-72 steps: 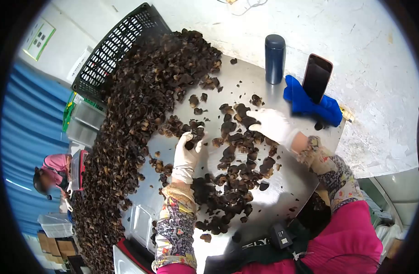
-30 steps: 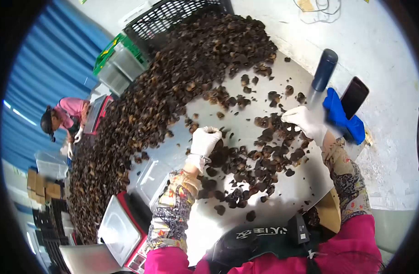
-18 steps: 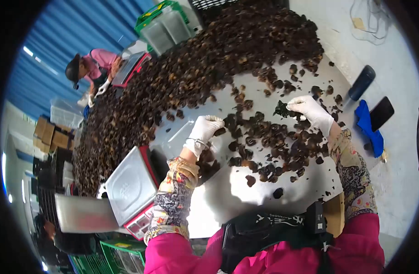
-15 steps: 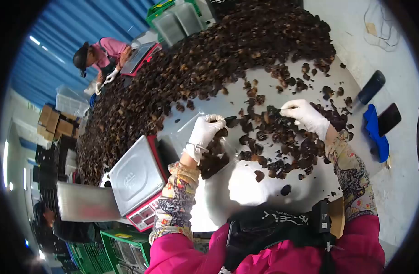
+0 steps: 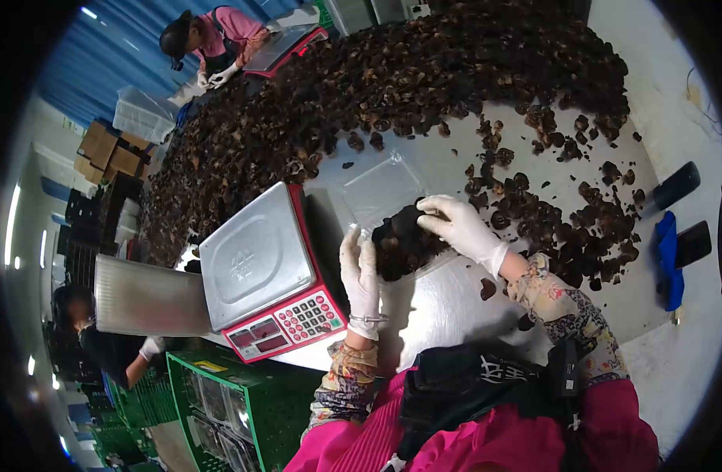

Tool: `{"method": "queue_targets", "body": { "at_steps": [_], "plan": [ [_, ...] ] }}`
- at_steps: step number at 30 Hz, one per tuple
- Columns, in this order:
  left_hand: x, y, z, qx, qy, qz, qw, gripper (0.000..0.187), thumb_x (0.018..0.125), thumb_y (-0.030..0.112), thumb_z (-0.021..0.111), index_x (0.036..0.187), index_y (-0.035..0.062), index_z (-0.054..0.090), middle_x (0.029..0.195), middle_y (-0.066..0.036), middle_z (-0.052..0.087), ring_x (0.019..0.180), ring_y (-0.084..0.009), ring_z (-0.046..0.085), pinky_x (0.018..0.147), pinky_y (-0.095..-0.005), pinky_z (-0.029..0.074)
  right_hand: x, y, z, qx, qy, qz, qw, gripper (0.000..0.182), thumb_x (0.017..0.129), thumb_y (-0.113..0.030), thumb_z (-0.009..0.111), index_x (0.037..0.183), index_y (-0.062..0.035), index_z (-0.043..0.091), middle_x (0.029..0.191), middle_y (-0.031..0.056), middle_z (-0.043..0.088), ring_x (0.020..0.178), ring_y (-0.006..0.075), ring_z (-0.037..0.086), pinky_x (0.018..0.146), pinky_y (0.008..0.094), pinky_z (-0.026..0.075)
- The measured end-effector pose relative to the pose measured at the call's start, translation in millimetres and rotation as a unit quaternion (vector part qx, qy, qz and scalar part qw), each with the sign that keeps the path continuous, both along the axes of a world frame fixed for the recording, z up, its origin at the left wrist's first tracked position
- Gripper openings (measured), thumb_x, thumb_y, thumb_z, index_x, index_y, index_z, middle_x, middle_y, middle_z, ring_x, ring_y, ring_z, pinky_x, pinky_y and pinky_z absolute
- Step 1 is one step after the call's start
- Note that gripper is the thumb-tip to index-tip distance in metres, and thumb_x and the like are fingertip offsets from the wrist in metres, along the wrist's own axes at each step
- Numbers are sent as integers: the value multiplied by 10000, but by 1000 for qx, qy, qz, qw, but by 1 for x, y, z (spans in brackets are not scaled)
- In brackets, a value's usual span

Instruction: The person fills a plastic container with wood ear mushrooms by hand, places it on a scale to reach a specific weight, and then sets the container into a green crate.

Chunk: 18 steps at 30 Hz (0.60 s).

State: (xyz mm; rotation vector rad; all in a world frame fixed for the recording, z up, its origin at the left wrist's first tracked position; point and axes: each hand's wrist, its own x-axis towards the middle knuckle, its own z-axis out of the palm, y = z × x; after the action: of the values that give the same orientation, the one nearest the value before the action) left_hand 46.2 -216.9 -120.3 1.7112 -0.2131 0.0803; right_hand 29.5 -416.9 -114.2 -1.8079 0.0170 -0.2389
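Observation:
A clear plastic box [image 5: 424, 271] with dark dried fungus pieces [image 5: 400, 244] heaped in it lies on the metal table, its transparent lid [image 5: 384, 185] folded back behind. Both my hands wear white gloves. On the left, my left hand [image 5: 361, 271] stands against the near side of the box, its fingers stretched out and nothing seen in them. From the right, my right hand [image 5: 463, 228] reaches over the box, fingers bent and tips closed on dark fungus at the heap's edge. Loose fungus [image 5: 581, 236] lies scattered to its right.
A red and silver scale [image 5: 259, 263] stands left of the box, beside stacked clear tubs [image 5: 145, 299]. A large fungus pile [image 5: 424, 86] covers the far table. Two people work at the left. A phone [image 5: 694, 244] lies at the right edge; green crates [image 5: 219, 409] stand below.
My right hand has moved left from the loose fungus to the box. My left hand has drawn back to the box's side, its pinch now opened. The view has shifted, showing more of the scale.

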Motion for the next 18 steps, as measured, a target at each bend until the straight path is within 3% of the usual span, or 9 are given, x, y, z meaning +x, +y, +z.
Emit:
{"method": "queue_targets", "body": {
  "at_steps": [2, 3, 6, 7, 10, 12, 15, 16, 18],
  "plan": [
    [3, 3, -9, -28, 2, 28, 999, 412, 991, 252, 428, 1310, -9, 425, 1285, -113, 487, 1198, -198, 449, 1028, -307, 339, -4, -8, 13, 60, 82, -31, 994, 209, 868, -129, 606, 1011, 22, 615, 970, 125, 635, 906, 232, 609, 814, 312, 473],
    [-1, -2, -4, -59, 42, 53, 996, 427, 1003, 265, 390, 1333, -6, 398, 1310, -114, 464, 1219, -192, 427, 1044, -300, 320, -2, -10, 0, 4, 23, -51, 998, 191, 873, -113, 590, 1003, 26, 613, 974, 138, 632, 914, 253, 609, 818, 319, 473],
    [-1, -11, -20, 13, -28, 102, 994, 465, 1008, 285, 365, 1364, -14, 359, 1363, -150, 417, 1257, -220, 394, 1066, -320, 288, -3, -1, -14, -84, -79, -73, 991, 160, 885, -68, 539, 994, 28, 606, 999, 175, 616, 963, 310, 595, 857, 341, 463],
    [-4, -12, -19, 32, -21, 61, 997, 490, 1011, 306, 338, 1380, -17, 334, 1391, -165, 389, 1290, -242, 364, 1081, -328, 265, -5, 5, -15, -97, -60, -57, 992, 203, 908, -92, 520, 1069, 7, 593, 1117, 156, 591, 1083, 300, 550, 955, 356, 419],
    [-6, -12, -25, 304, -113, 10, 946, 474, 1013, 262, 294, 1373, -47, 313, 1375, -207, 385, 1305, -301, 347, 1091, -362, 248, -5, 27, -36, -367, -106, 5, 924, 308, 915, -84, 491, 1211, -20, 542, 1262, 169, 522, 1205, 316, 476, 1024, 361, 375],
    [-2, -12, -24, 90, -66, 32, 993, 480, 1016, 275, 281, 1378, -39, 309, 1368, -199, 396, 1300, -287, 351, 1086, -359, 257, -7, 22, -24, -320, -101, 36, 941, 333, 926, -104, 484, 1246, -20, 520, 1281, 173, 513, 1236, 308, 453, 1040, 350, 361],
    [16, -11, -21, -71, 33, 71, 994, 510, 1014, 320, 317, 1400, -13, 291, 1406, -150, 362, 1297, -221, 344, 1086, -328, 254, -8, 0, 1, -141, -103, -98, 980, 292, 953, -187, 452, 1141, 7, 561, 1145, 190, 586, 1084, 320, 561, 941, 365, 439],
    [22, -9, -21, -148, 86, 81, 982, 537, 1010, 343, 345, 1419, 3, 269, 1433, -114, 339, 1293, -193, 344, 1086, -314, 256, -11, -9, 2, -159, -58, -146, 975, 290, 956, -201, 442, 1098, 14, 574, 1104, 204, 591, 997, 343, 588, 861, 397, 468],
    [36, -9, -22, -156, 100, 86, 979, 625, 989, 414, 372, 1441, 14, 208, 1462, -93, 313, 1308, -195, 334, 1089, -313, 249, -19, -23, -4, -263, 9, -175, 949, 315, 954, -253, 437, 1012, 10, 602, 996, 228, 612, 882, 379, 604, 776, 434, 482]
  ]
}}
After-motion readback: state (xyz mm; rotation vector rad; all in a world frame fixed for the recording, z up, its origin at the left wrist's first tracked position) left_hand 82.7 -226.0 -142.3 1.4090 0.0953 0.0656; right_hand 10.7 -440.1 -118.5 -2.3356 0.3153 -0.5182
